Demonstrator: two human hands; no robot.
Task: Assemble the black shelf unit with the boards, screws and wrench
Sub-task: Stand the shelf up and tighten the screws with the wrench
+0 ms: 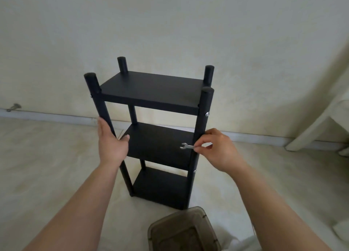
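Note:
The black shelf unit (pixel 151 88) stands upright on the floor with three boards fixed between four round posts. Silver screw heads show on the front right post (pixel 207 114) and the front left post. My left hand (pixel 111 143) grips the front left post beside the middle board (pixel 158 143), thumb on the board's edge. My right hand (pixel 217 148) pinches a small silver wrench (pixel 187 146) by its end, beside the front right post at the middle board's height. The wrench's open jaw points left over the board.
A grey translucent plastic container (pixel 184 232) sits on the floor in front of the unit. A pale wall stands close behind, with a baseboard (pixel 56 116) and a metal doorstop (pixel 14 107) at left. White furniture (pixel 321 122) stands at right.

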